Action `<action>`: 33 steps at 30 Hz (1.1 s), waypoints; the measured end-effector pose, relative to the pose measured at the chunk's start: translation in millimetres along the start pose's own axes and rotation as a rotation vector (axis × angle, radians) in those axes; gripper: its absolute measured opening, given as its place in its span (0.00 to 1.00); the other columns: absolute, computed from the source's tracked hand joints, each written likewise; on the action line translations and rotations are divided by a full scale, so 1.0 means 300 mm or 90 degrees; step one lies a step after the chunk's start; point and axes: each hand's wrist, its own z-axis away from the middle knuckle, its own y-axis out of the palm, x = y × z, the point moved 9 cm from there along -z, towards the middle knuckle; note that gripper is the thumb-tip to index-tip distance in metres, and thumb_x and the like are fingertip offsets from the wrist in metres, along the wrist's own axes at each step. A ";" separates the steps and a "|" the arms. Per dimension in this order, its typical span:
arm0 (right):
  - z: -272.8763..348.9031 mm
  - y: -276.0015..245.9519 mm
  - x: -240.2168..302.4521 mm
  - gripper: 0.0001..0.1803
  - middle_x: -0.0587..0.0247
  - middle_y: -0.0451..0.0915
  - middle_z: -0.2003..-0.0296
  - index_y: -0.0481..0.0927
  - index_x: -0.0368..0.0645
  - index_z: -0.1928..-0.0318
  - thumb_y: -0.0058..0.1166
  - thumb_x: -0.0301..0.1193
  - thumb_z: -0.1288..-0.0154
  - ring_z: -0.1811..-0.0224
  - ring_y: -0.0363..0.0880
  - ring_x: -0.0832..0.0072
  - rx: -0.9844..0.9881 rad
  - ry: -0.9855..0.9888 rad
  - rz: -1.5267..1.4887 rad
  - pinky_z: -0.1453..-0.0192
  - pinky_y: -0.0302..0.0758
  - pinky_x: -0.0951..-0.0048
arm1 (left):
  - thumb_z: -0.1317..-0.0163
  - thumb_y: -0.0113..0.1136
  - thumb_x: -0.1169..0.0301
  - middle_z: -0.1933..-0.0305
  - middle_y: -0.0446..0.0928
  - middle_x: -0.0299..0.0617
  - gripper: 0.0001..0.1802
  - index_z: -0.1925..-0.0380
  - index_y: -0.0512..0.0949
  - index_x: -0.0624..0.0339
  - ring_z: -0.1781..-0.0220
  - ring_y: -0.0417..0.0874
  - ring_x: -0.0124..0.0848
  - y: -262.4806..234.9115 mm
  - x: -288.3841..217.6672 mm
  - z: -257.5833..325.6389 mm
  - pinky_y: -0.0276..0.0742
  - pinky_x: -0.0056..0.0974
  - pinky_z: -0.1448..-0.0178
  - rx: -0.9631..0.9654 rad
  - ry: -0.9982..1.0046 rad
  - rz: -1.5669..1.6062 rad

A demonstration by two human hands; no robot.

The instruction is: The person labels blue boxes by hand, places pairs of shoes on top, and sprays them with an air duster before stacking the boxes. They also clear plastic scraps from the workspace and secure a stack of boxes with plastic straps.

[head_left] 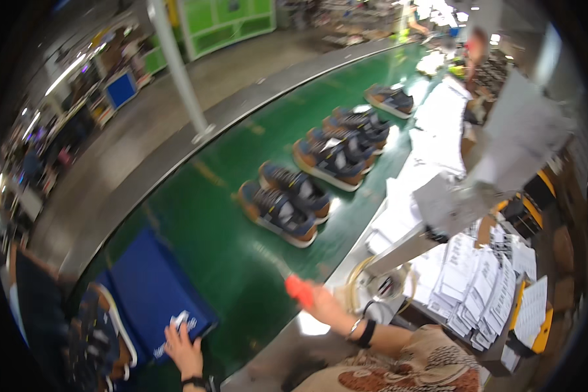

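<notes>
On the green conveyor belt [232, 261], a dark blue shoebox [153, 284] lies at the lower left. My left hand [184, 353] has its fingers spread at the box's near corner, next to a small white label [179, 321]. My right hand [323, 306] is closed around a red-handled tool [298, 291]; a thin pale tip seems to point away from me, but blur hides its kind. Dark blue and brown sneakers [277, 212] stand as a pair ahead of my right hand. Several similar sneakers [336, 157] follow farther up the belt. More sneakers [98, 333] sit left of the box.
Stacks of white printed papers [473, 281] and a roll of tape [359, 281] are on the right-hand bench. Black-and-yellow boxes [526, 209] stand beyond the papers. A grey post [179, 72] rises at the belt's far edge. Another person [475, 52] is at the far right.
</notes>
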 end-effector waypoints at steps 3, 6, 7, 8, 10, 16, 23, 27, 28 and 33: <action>0.054 0.084 0.099 0.34 0.51 0.71 0.56 0.66 0.48 0.46 0.63 0.37 0.56 0.56 0.72 0.54 0.079 -0.066 0.113 0.56 0.73 0.58 | 0.46 0.60 0.58 0.31 0.53 0.47 0.35 0.38 0.60 0.48 0.31 0.53 0.49 0.006 0.033 0.022 0.57 0.61 0.39 0.032 0.026 -0.062; -0.041 0.056 0.142 0.35 0.49 0.66 0.50 0.68 0.51 0.46 0.63 0.38 0.59 0.50 0.68 0.54 0.069 -0.112 0.162 0.53 0.71 0.57 | 0.44 0.59 0.59 0.31 0.53 0.44 0.34 0.38 0.61 0.48 0.31 0.54 0.48 -0.016 0.041 0.003 0.57 0.61 0.40 0.042 0.035 -0.052; -0.121 -0.005 0.158 0.34 0.47 0.65 0.49 0.68 0.50 0.46 0.63 0.37 0.59 0.48 0.67 0.53 0.008 -0.149 0.179 0.51 0.70 0.57 | 0.44 0.58 0.59 0.31 0.53 0.44 0.33 0.38 0.61 0.48 0.31 0.53 0.48 -0.012 0.058 0.000 0.56 0.61 0.40 0.041 0.033 -0.035; -0.212 -0.082 0.182 0.33 0.44 0.64 0.48 0.69 0.50 0.47 0.61 0.35 0.59 0.45 0.64 0.50 -0.051 -0.135 0.195 0.47 0.67 0.55 | 0.44 0.58 0.59 0.31 0.53 0.44 0.33 0.38 0.61 0.48 0.31 0.53 0.48 -0.006 0.089 0.008 0.56 0.61 0.40 0.038 0.029 -0.032; -0.382 -0.209 0.167 0.29 0.40 0.62 0.44 0.73 0.54 0.50 0.59 0.30 0.60 0.43 0.61 0.48 -0.175 -0.148 0.261 0.42 0.61 0.54 | 0.44 0.58 0.58 0.31 0.53 0.44 0.33 0.38 0.61 0.48 0.31 0.53 0.48 -0.010 0.118 0.004 0.55 0.60 0.40 0.017 0.030 -0.024; -0.678 -0.213 -0.030 0.37 0.43 0.59 0.40 0.71 0.67 0.43 0.59 0.41 0.62 0.37 0.55 0.47 0.222 0.012 0.497 0.37 0.53 0.51 | 0.45 0.58 0.58 0.31 0.54 0.45 0.33 0.38 0.61 0.48 0.31 0.53 0.49 -0.001 0.098 -0.036 0.55 0.60 0.41 0.002 0.038 -0.034; -0.686 -0.074 -0.050 0.33 0.58 0.74 0.53 0.77 0.65 0.51 0.64 0.52 0.65 0.46 0.70 0.61 0.436 -0.069 0.621 0.45 0.62 0.55 | 0.61 0.68 0.69 0.33 0.53 0.51 0.41 0.42 0.63 0.52 0.31 0.51 0.52 0.026 0.204 0.017 0.50 0.61 0.38 -0.045 -0.040 -0.011; -0.589 -0.023 0.122 0.17 0.52 0.77 0.60 0.79 0.52 0.58 0.58 0.34 0.53 0.56 0.77 0.57 0.390 -0.161 0.499 0.53 0.74 0.59 | 0.56 0.63 0.66 0.39 0.62 0.47 0.31 0.47 0.69 0.49 0.34 0.58 0.45 -0.034 0.178 0.044 0.53 0.57 0.39 -0.106 -0.078 -0.007; -0.596 -0.064 0.037 0.19 0.51 0.78 0.62 0.78 0.52 0.57 0.58 0.33 0.54 0.57 0.77 0.56 0.349 -0.155 0.394 0.54 0.74 0.59 | 0.54 0.61 0.66 0.41 0.64 0.45 0.28 0.49 0.70 0.49 0.36 0.60 0.41 -0.057 0.113 0.000 0.56 0.53 0.41 -0.132 -0.051 -0.007; -0.536 0.066 0.320 0.23 0.55 0.81 0.63 0.76 0.40 0.54 0.55 0.24 0.57 0.58 0.79 0.63 0.354 -0.117 -0.046 0.53 0.73 0.69 | 0.53 0.61 0.71 0.38 0.60 0.46 0.29 0.47 0.68 0.50 0.34 0.59 0.46 -0.110 0.162 0.189 0.55 0.59 0.38 -0.193 -0.125 0.134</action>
